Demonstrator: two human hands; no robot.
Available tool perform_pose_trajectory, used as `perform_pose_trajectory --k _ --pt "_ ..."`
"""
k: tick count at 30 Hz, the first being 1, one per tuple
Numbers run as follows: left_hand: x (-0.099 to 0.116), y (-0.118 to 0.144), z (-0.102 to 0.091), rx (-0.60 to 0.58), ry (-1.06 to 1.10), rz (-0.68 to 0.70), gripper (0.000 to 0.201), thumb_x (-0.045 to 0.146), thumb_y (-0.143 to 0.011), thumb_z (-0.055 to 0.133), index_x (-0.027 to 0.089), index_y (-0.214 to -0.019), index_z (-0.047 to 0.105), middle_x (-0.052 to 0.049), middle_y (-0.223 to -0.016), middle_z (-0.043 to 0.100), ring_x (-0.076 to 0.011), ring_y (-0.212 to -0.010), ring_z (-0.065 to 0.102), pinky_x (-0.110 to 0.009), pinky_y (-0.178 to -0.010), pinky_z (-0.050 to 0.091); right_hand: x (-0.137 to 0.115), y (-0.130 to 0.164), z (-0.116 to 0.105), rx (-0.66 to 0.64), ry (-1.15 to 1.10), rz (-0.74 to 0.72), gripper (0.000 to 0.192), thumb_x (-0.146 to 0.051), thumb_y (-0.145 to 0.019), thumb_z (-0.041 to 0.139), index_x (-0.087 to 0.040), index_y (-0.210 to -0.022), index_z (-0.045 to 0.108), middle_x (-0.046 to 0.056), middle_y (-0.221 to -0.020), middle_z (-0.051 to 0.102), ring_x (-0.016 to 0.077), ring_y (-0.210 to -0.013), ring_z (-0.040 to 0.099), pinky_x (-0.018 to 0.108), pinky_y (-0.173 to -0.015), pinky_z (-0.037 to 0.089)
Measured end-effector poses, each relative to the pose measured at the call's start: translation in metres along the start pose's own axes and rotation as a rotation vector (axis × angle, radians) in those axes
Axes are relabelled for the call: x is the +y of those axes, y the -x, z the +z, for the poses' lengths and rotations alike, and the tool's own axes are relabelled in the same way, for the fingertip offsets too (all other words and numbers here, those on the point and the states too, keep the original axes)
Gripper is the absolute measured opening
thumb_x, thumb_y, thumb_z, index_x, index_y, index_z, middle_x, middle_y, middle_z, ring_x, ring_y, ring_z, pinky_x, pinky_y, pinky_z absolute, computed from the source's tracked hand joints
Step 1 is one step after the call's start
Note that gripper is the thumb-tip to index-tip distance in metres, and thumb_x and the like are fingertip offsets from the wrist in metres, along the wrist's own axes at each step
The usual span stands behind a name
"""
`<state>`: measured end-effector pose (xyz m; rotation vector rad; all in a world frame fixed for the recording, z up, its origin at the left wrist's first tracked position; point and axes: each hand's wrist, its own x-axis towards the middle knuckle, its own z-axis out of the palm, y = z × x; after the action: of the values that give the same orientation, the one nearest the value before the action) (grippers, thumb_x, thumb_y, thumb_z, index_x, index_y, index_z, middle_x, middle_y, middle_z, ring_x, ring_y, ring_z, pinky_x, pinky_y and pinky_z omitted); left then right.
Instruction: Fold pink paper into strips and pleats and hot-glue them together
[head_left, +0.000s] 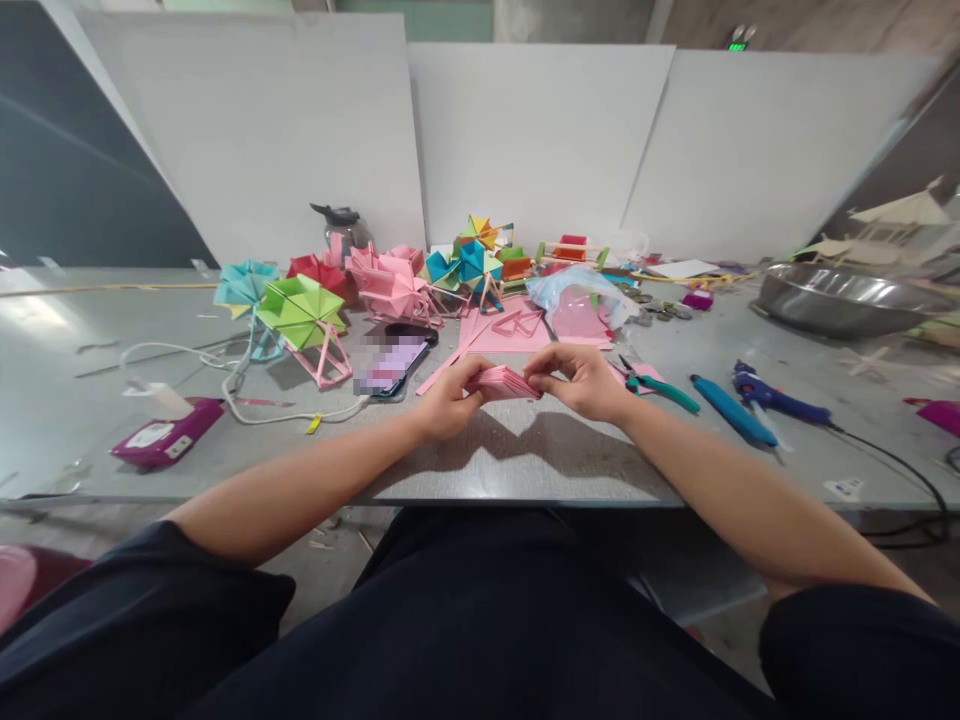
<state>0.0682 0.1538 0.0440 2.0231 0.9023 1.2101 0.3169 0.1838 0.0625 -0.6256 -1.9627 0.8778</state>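
Pink folded paper is held between both hands just above the near part of the grey table, directly ahead of the person's body; it is seen as a flat, layered stack whose long axis runs left to right, from one hand to the other; the left hand is closed on its left end, thumb on top and fingers curled beneath, and the right hand is closed on its right end, with the fingertips pinched over the upper edge; neither hand can be called nearer, since both are touching the stack at opposite ends, and the paper lies between them rather than to one side; whether the stack is one pleated sheet or several loose pieces cannot be told. Just beyond the hands, flat pink sheets and a phone on a white cable are seen; just to the right of the right hand lie green-handled pliers, then a blue tool and a glue gun; further back stand folded paper pinwheels in green, teal, red and pink, and a metal bowl is set at the far right.
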Motion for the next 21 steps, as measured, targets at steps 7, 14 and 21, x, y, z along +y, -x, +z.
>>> perform_pose_trajectory --k 7,14,21 --pt "-0.0001 0.0007 -0.0013 -0.027 -0.01 -0.027 0.019 0.019 -0.079 0.07 0.023 -0.098 0.073 -0.004 -0.092 0.071 -0.022 -0.087 0.064 -0.036 -0.083 0.052 -0.0009 0.0011 -0.0015 -0.007 0.051 0.022 0.031 -0.051 -0.086 0.086 -0.02 -0.091 0.082 0.006 -0.079 0.078 0.0191 -0.07 0.069 0.035 -0.065 0.057" --pt "-0.004 0.0008 -0.0004 -0.065 0.041 -0.054 0.023 0.016 -0.075 0.064 0.021 -0.097 0.07 -0.002 -0.087 0.067 -0.0188 -0.081 0.061 -0.033 -0.077 0.051 0.0002 0.0033 -0.0006 0.005 0.093 -0.04 0.025 -0.044 -0.09 0.084 -0.022 -0.1 0.079 0.004 -0.078 0.075 0.0175 -0.067 0.066 0.034 -0.066 0.056" --pt "-0.0017 0.0003 -0.0013 -0.07 0.066 -0.062 0.024 0.015 -0.075 0.066 0.021 -0.097 0.074 -0.003 -0.087 0.069 -0.0193 -0.078 0.062 -0.035 -0.077 0.054 0.0041 0.006 0.0053 0.021 0.111 -0.164 0.025 -0.042 -0.094 0.08 -0.026 -0.109 0.067 0.0 -0.078 0.068 0.0166 -0.069 0.064 0.033 -0.068 0.054"
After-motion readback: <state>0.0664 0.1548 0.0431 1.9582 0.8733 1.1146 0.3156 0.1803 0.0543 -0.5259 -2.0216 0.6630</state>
